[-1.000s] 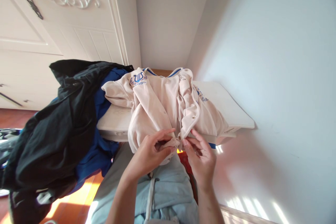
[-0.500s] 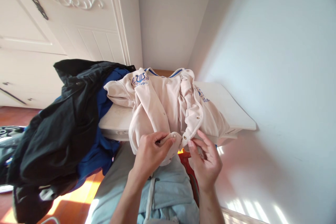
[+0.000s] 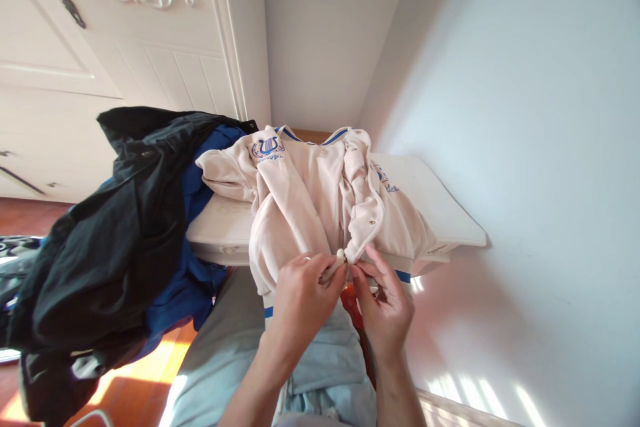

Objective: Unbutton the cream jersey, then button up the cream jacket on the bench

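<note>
A cream jacket (image 3: 293,213) with blue embroidery and blue-striped trim lies spread over a white tabletop (image 3: 435,207), its lower edge hanging toward me. My left hand (image 3: 307,290) is closed in a pinch on the left front edge near the hem. The right front edge, dotted with metal snap buttons, is pinched by my right hand (image 3: 383,300). Both edges meet between my fingertips, where a small dark snap shows. Whether the snap is fastened I cannot tell.
To the left, a black garment (image 3: 115,233) and a blue garment (image 3: 180,293) hang over the table's side. Behind them stands a white cabinet (image 3: 185,87) with a dark handle. A pale wall (image 3: 540,147) rises on the right. My legs in grey-blue trousers (image 3: 225,347) are below.
My left hand has moved right and my right hand slightly left, so the jacket's two front edges, apart before, now touch. Blue-striped hem trim shows more below.
</note>
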Tool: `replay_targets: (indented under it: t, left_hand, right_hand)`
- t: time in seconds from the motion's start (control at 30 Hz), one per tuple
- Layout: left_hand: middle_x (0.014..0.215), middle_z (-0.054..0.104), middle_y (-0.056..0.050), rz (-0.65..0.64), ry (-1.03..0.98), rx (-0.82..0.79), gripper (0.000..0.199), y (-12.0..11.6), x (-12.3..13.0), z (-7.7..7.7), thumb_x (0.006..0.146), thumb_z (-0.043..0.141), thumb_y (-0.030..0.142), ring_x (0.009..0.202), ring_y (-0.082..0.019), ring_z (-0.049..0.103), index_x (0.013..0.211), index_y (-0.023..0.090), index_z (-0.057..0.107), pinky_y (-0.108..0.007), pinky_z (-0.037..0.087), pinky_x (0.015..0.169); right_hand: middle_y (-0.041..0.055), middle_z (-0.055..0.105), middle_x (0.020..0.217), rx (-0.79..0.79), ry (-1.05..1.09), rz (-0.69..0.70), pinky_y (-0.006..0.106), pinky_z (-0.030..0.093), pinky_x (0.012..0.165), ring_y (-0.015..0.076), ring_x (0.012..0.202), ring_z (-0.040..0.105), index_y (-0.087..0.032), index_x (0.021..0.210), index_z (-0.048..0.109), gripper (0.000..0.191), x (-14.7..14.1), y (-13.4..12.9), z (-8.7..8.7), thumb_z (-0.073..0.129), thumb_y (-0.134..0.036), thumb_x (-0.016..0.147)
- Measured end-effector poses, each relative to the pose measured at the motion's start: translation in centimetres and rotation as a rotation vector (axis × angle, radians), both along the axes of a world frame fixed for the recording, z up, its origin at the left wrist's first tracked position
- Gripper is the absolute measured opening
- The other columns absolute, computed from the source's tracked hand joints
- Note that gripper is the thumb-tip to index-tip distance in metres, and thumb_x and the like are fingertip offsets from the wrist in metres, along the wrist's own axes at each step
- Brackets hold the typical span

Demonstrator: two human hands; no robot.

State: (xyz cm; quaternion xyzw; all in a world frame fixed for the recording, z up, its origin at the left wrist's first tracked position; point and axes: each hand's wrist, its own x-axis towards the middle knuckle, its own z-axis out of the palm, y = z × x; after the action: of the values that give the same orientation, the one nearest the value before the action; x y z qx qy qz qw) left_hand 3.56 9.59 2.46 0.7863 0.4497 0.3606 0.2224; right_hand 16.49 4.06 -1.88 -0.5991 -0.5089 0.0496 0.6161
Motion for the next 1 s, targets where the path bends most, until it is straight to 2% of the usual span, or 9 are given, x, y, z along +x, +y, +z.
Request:
replay_targets:
  t: [0.1,0.23,0.4,0.57,0.7,0.8,1.0]
  left_hand:
    - [0.068,0.071,-0.003,0.060,-0.047,-0.017,0.019,-0.5,1.0,-0.4,0.090,0.061,0.024,0.068,-0.018,0.064,0.075,0.020,0.070,-0.027,0.042,0.064]
    - [0.072,0.070,-0.004,0.087,-0.091,-0.031,0.014,-1.2,1.7,-0.6,0.088,0.059,0.022,0.070,-0.019,0.064,0.083,0.018,0.072,-0.028,0.045,0.064]
    - [0.078,0.069,-0.005,0.010,-0.170,-0.040,0.017,-1.6,1.6,-0.3,0.088,0.055,0.018,0.076,-0.019,0.064,0.091,0.017,0.071,-0.028,0.050,0.068]
    - [0.084,0.071,-0.006,-0.031,-0.215,-0.025,0.025,-1.9,1.7,-0.5,0.089,0.050,0.012,0.082,-0.020,0.064,0.102,0.015,0.071,-0.032,0.052,0.074]
    - [0.086,0.072,-0.006,0.002,-0.256,0.022,0.027,-1.9,1.9,-1.1,0.090,0.049,0.010,0.083,-0.021,0.063,0.105,0.013,0.070,-0.034,0.054,0.075]
    - [0.082,0.071,-0.006,0.026,-0.218,0.074,0.025,-1.9,2.1,-1.2,0.088,0.049,0.008,0.081,-0.022,0.062,0.101,0.012,0.070,-0.035,0.054,0.073]
    - [0.082,0.073,-0.007,0.038,-0.155,0.193,0.025,-2.3,2.3,-1.0,0.086,0.053,0.004,0.080,-0.023,0.065,0.104,0.012,0.069,-0.037,0.056,0.072]
  right_hand:
    - [0.0058,0.078,0.094,-0.017,0.011,-0.011,0.020,0.058,0.053,0.0156,0.075,0.073,-0.021,0.131,0.064,0.040,-0.1,0.1,0.2,0.068,-0.023,0.092]
    - [0.0067,0.077,0.101,-0.060,-0.028,0.005,0.018,0.057,0.053,0.0164,0.082,0.073,-0.022,0.136,0.060,0.043,0.2,-0.1,0.3,0.065,-0.024,0.093]
    - [0.0081,0.074,0.110,-0.134,-0.069,0.036,0.020,0.059,0.060,0.0175,0.091,0.073,-0.024,0.143,0.052,0.053,0.8,-0.5,0.5,0.066,-0.029,0.093]
    - [0.0082,0.073,0.108,-0.128,-0.034,0.026,0.018,0.057,0.055,0.0168,0.088,0.072,-0.024,0.149,0.045,0.062,0.9,0.0,0.7,0.069,-0.031,0.091]
    - [0.0045,0.074,0.097,-0.057,-0.039,0.028,0.023,0.061,0.072,0.0159,0.090,0.072,-0.023,0.149,0.044,0.067,1.3,0.7,0.9,0.072,-0.030,0.088]
    - [0.0035,0.073,0.092,-0.060,0.022,0.067,0.029,0.061,0.082,0.0166,0.090,0.071,-0.021,0.150,0.042,0.071,1.6,1.2,0.8,0.074,-0.031,0.087]
    - [0.0042,0.071,0.089,-0.052,0.315,0.064,0.029,0.061,0.073,0.0185,0.086,0.070,-0.018,0.145,0.046,0.073,1.3,1.4,0.5,0.079,-0.034,0.081]
